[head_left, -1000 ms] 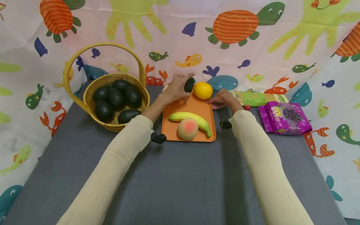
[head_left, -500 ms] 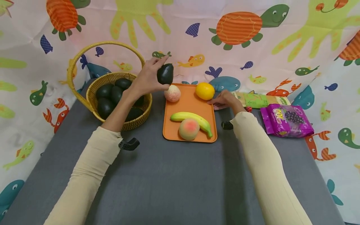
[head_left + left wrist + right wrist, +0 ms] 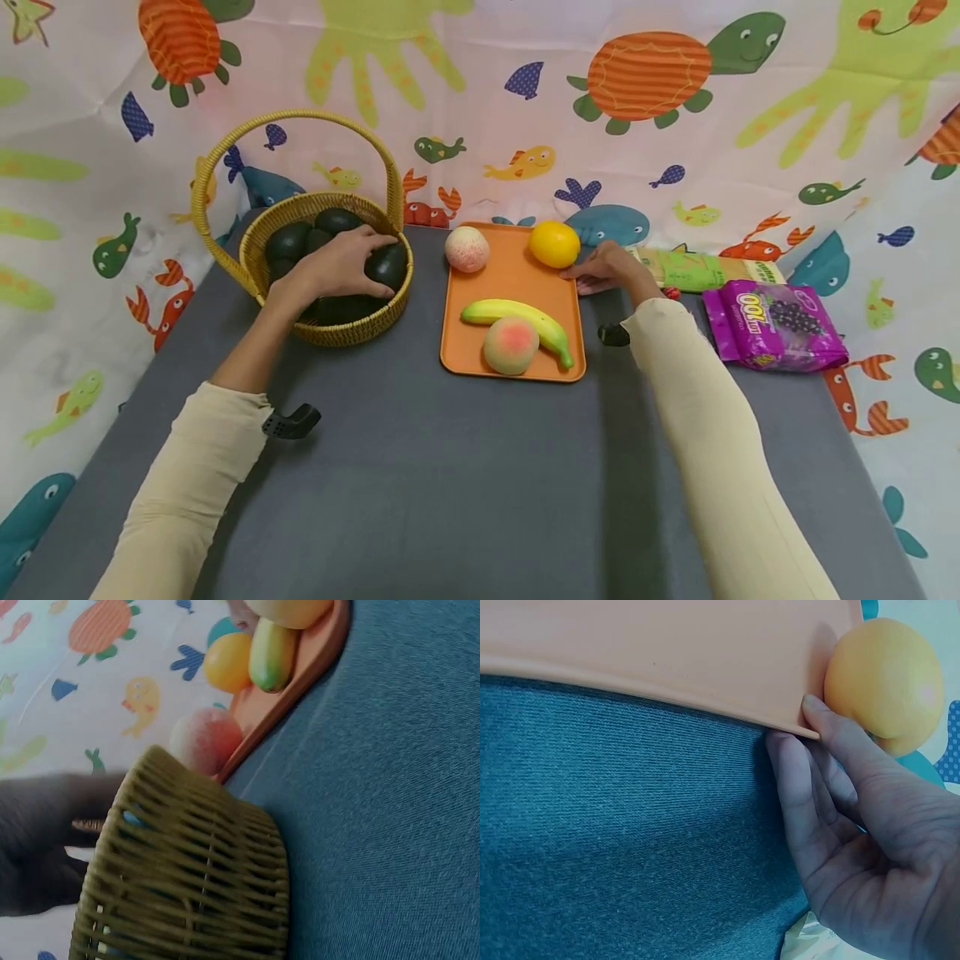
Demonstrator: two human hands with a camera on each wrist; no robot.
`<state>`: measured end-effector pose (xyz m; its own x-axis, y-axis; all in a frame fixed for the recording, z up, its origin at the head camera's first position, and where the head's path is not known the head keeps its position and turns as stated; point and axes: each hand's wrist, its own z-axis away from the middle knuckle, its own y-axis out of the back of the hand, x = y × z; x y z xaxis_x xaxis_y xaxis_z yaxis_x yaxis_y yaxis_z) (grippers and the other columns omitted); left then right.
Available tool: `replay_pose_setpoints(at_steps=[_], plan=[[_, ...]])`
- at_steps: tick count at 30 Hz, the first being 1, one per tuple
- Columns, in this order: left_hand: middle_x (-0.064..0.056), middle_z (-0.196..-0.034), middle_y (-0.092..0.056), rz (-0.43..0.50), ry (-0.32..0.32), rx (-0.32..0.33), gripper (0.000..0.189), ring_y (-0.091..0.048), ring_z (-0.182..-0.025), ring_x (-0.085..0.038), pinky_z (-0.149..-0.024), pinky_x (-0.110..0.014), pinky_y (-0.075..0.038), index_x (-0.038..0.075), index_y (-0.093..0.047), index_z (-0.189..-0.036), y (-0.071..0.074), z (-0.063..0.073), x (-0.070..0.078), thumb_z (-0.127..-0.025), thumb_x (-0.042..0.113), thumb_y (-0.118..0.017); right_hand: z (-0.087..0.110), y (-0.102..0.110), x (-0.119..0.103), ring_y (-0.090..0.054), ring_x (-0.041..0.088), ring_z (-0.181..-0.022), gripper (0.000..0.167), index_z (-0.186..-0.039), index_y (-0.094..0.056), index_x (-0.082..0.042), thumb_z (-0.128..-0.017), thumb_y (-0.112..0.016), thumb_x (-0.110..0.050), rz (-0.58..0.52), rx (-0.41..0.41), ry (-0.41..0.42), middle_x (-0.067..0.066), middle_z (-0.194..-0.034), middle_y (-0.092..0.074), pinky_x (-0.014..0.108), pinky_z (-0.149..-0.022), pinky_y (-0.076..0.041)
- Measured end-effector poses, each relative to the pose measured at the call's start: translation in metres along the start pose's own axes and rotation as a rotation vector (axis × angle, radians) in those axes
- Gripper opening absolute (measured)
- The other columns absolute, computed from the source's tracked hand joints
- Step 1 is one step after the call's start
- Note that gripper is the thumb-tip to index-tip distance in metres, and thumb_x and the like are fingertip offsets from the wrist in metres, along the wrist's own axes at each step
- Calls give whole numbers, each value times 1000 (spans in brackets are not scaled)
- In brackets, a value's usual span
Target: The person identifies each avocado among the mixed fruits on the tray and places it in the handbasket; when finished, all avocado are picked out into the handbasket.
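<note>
My left hand (image 3: pixel 341 265) reaches over the near rim of the yellow wicker basket (image 3: pixel 345 335), its thumb and fingers around a dark avocado (image 3: pixel 387 268) at the right inside. Several more avocados (image 3: pixel 287 243) lie in the basket, partly covered by the hand. In the left wrist view the woven wall hides what the fingers hold. My right hand (image 3: pixel 870 832) pinches the right edge of the orange tray (image 3: pixel 517 283), thumb on top and fingers beneath. Beside that thumb sits a yellow-orange round fruit (image 3: pixel 885 686).
On the tray also lie a banana (image 3: pixel 517 317), a peach (image 3: pixel 512 345) in front of it, and a pale pink peach (image 3: pixel 467 249) at the back left corner. A purple grape-printed packet (image 3: pixel 776 325) and a green-and-beige package (image 3: pixel 697 269) lie right of the tray. A patterned cloth hangs behind.
My left hand has carried the avocado leftward from above the tray's back end into the basket. The right hand stays at the tray's edge. The view has shifted slightly.
</note>
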<state>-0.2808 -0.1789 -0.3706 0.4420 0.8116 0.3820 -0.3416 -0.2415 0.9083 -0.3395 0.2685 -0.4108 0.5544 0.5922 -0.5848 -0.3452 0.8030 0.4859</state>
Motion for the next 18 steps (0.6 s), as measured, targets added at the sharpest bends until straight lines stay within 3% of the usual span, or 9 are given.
replay_pose_setpoints(at_steps=[3, 10, 18], plan=[[-27, -152, -49, -29, 2, -63, 81, -52, -136, -42, -114, -62, -44, 3, -42, -158, -4, -1, -1, -91, 26, -81, -2, -1, -2, -75, 14, -61, 27, -81, -75, -3, -88, -85, -27, -11, 8, 0, 4, -66, -74, 30, -76, -64], [-23, -152, -51, -5, 47, -117, 70, -51, -138, -38, -117, -60, -41, 3, -44, -152, 0, 2, -1, -94, 24, -79, -6, -2, -5, -75, 14, -61, 28, -80, -74, -4, -88, -85, -29, 1, 26, -4, 3, -65, -73, 30, -74, -64], [-33, -166, -24, -20, 138, -177, 76, -36, -151, -47, -120, -67, -35, 3, -38, -160, 1, -4, -2, -99, 33, -72, -8, -4, -5, -74, 15, -59, 27, -81, -74, -2, -87, -86, -25, -35, 26, 23, 4, -64, -73, 32, -73, -64]])
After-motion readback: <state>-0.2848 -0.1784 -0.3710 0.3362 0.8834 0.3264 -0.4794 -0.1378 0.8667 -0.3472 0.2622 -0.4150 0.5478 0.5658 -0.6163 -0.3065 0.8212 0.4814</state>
